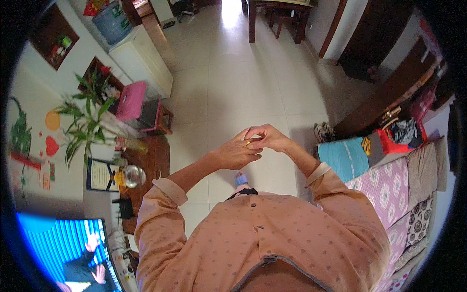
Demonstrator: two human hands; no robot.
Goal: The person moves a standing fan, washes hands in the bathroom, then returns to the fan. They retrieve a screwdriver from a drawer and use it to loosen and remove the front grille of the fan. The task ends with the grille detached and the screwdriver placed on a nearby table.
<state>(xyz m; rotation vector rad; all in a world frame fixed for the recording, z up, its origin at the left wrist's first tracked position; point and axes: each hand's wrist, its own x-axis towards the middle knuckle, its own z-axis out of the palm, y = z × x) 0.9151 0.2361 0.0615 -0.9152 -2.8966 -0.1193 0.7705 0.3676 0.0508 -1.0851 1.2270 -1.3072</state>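
In front of my body, both my hands meet above the tiled floor. My left hand point(237, 155) is held palm down, its fingers stretched out and slightly bent, with nothing in it. A gold-coloured ring point(248, 143) shows at one of its fingers. My right hand point(268, 138) reaches over from the right, its thumb and fingers closed around that finger at the ring. The right fingertips partly hide the left fingers. Both sleeves of my orange-pink shirt point(258, 228) are rolled up at the forearms.
To the left are a leafy potted plant point(90, 121), a glass jar point(134, 176) on a brown cabinet point(146, 160), a lit television point(68, 253) and a water dispenser point(146, 63). A patterned sofa point(384, 187) with a folded blue cloth point(343, 160) stands right. A table point(252, 22) stands far ahead.
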